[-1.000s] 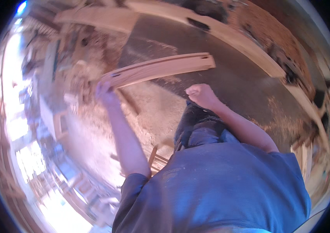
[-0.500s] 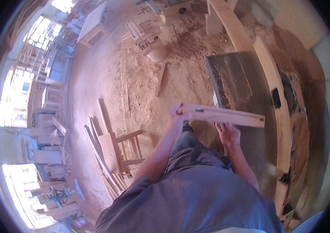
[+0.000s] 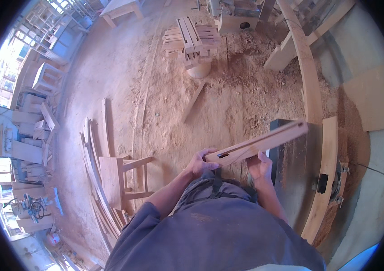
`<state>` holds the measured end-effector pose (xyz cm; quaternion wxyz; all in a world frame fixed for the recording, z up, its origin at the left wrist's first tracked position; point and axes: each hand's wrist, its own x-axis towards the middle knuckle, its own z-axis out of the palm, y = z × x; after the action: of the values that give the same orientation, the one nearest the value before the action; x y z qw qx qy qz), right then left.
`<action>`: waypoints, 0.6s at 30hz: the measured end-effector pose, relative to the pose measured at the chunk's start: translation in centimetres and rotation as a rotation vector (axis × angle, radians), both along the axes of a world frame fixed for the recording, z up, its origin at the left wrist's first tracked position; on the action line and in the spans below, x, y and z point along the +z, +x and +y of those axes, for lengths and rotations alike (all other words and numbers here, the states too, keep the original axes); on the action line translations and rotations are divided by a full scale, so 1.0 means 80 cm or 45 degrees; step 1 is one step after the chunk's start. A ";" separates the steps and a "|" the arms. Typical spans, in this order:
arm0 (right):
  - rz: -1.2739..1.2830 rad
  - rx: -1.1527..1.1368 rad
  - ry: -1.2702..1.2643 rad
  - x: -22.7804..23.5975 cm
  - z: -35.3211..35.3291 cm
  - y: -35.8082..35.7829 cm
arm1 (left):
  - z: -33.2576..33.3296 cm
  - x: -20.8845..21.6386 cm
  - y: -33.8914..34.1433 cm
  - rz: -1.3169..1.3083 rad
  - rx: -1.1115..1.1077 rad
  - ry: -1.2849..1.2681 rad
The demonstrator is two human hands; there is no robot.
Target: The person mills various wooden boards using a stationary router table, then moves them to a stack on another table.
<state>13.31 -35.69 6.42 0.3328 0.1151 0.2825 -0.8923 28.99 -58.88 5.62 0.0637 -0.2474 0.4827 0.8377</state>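
A pale wooden rail (image 3: 264,142) with a long groove and a dark slot cut near its close end slants up to the right in front of me. My left hand (image 3: 202,163) grips that close end, thumb and fingers on either side. Under its middle, my right hand (image 3: 259,167) holds the lower edge, its fingers partly hidden behind the wood. The rail's far end is over a dark machine table (image 3: 298,167) on my right.
Grooved wooden parts (image 3: 189,38) are stacked ahead on a round pale base (image 3: 198,71). A loose batten (image 3: 194,103) lies on the sawdust-covered floor. To my left stand a wooden chair frame (image 3: 113,178) and long strips (image 3: 93,167). A long board (image 3: 325,180) edges the machine.
The rail's far end has swung up and away, and the piece has turned to show its groove. Both hands have moved slightly left and lower, and my view has shifted.
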 end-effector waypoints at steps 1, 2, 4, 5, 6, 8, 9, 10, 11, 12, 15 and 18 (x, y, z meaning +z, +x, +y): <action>0.077 0.053 -0.043 0.004 -0.024 -0.019 | -0.012 0.003 -0.012 0.010 -0.002 0.010; 0.115 0.069 -0.070 0.004 -0.053 -0.041 | -0.024 0.005 -0.024 0.018 -0.006 0.020; 0.154 0.140 -0.099 0.004 -0.104 -0.076 | -0.037 0.030 -0.044 0.006 0.188 0.102; 0.167 0.189 -0.107 0.002 -0.131 -0.097 | -0.045 0.042 -0.061 -0.004 0.272 0.152; 0.166 0.219 -0.116 0.001 -0.154 -0.117 | -0.051 0.055 -0.074 -0.079 0.282 0.001; 0.108 0.159 -0.088 0.018 -0.214 -0.152 | -0.065 0.047 -0.096 0.213 0.407 -0.921; 0.064 0.054 -0.045 0.024 -0.237 -0.173 | -0.069 0.063 -0.119 0.325 0.434 -1.089; -0.113 0.041 -0.128 0.007 -0.246 -0.196 | -0.082 0.062 -0.142 0.412 0.405 -1.343; -0.056 0.033 -0.192 -0.001 -0.258 -0.215 | -0.100 0.073 -0.167 0.513 0.335 -1.486; 0.005 0.034 -0.266 -0.005 -0.272 -0.233 | -0.118 0.083 -0.191 0.619 0.270 -1.639; -0.072 0.112 -0.402 -0.032 -0.330 -0.303 | -0.162 0.070 -0.253 0.607 0.222 -1.817; 0.009 0.274 -0.475 -0.056 -0.395 -0.390 | -0.207 0.048 -0.316 0.544 0.127 -1.932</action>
<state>-17.90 -67.26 1.91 0.4405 0.0176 0.1241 -0.8889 3.73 -75.40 9.43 -0.2544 -0.0783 0.9125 0.3108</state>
